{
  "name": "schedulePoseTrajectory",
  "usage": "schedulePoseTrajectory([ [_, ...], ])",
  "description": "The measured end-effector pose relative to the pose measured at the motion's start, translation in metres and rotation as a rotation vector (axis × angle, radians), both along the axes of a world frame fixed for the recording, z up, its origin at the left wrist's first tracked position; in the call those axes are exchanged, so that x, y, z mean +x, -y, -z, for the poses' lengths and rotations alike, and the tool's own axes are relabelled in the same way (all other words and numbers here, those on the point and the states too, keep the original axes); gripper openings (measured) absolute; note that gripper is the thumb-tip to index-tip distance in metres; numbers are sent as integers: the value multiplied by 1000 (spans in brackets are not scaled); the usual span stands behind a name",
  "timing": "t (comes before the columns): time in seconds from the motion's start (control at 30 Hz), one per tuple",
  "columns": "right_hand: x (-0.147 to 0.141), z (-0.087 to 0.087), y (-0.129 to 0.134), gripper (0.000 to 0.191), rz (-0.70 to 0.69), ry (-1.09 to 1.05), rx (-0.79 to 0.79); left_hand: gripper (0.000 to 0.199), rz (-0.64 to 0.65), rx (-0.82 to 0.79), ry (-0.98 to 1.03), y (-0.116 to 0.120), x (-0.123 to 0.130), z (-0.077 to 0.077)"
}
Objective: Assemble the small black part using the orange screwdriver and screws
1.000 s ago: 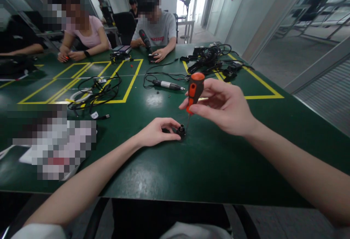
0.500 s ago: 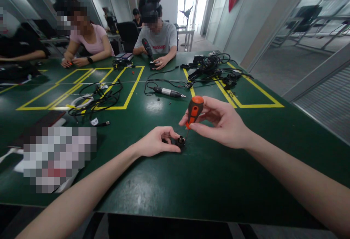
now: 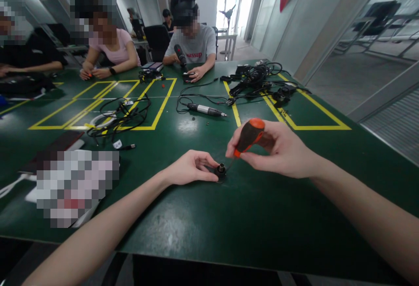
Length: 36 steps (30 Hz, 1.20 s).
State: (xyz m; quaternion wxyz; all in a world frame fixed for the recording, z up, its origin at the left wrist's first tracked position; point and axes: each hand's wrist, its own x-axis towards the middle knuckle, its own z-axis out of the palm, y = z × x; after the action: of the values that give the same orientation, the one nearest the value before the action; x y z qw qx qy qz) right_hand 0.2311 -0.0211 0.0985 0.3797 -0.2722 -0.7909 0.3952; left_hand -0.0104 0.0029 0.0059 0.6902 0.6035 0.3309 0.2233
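My left hand point(image 3: 193, 167) pinches a small dark round part point(image 3: 221, 173) against the green tabletop, thumb and fingers on its left side. A short metal cylinder sticks up from the middle of that part. In my right hand point(image 3: 278, 148) is a screwdriver point(image 3: 250, 136) with an orange and dark grey handle, gripped between thumb and fingers. Its handle leans to the right, and the thin shaft slants down left to the right edge of the part. Whether the tip touches it I cannot make out.
An electric screwdriver point(image 3: 207, 110) lies beyond my hands, with tiny loose bits near it. Tangled black cables point(image 3: 258, 78) lie at the back right, others point(image 3: 119, 118) at the left. A blurred-out packet point(image 3: 78, 185) rests front left. Across the table point(image 3: 183, 216) other people sit working.
The screwdriver handle has tipped over to the right, and my right hand has moved right with it. My left hand still holds the round part. The whole view has shifted slightly.
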Motion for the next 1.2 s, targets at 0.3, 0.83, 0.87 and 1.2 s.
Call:
schedulePoseTrajectory([
  [0.3,-6,12,-1,18,46,57,20,43,-53,20,25,3,2,1],
  [0.83,-1,-10,11,56,133,73,-2,38,-22,194,3,4,1,3],
  [0.87,-1,-11,11,55,115,75,-27,49,-23,201,10,4,1,3],
  [1.2,-11,-1,9,12,51,-5,-38,34,-69,132,-14,5,3,4],
])
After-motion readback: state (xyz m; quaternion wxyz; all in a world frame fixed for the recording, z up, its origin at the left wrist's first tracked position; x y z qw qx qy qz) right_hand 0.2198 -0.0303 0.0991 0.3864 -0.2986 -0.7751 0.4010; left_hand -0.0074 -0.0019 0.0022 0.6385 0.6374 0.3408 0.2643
